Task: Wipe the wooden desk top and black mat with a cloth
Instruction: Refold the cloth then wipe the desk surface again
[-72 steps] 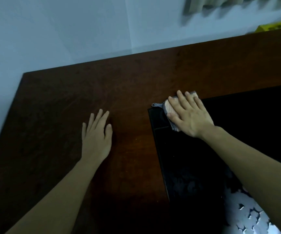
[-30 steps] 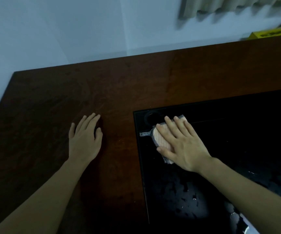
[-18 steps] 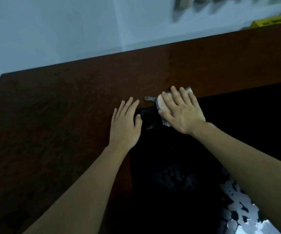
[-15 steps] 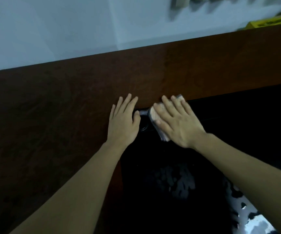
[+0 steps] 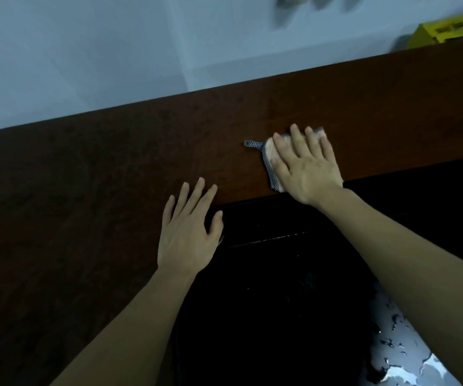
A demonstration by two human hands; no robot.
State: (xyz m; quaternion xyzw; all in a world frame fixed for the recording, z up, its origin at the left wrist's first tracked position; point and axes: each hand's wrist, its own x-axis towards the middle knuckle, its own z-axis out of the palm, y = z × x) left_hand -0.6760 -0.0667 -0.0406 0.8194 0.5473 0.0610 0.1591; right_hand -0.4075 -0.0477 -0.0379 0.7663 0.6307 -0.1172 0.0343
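On the wooden surface (image 5: 113, 207), just past the far edge of the black mat (image 5: 280, 288), lay the cloth (image 5: 269, 160), and the right hand (image 5: 307, 168) pressed flat on top of it. The fingers (image 5: 298, 140) of this hand were straight and a little spread, pointing away from the person; they curled around nothing and only pushed the cloth down. Most of the cloth was hidden under the palm. What showed was a pale pinkish face beside the thumb and beyond the fingertips, a grey woven border along its left side, and a small grey loop or tab which stuck out to the left on the wood.

The left hand (image 5: 190, 232) rested flat at the far left corner of the mat, with its thumb over the black edge and its other fingers on the wood. They were also straight and relaxed and held nothing. This hand was well apart from the cloth.

The mat was very dark, with a thin shiny line across it near the far end and a bright broken reflection at its near right part. The wood was dark reddish brown and mottled.

A yellow object (image 5: 447, 30) stood behind the desk at the far right, against the pale wall (image 5: 85, 51). Dark marks were on it, but they were too blurred to read.
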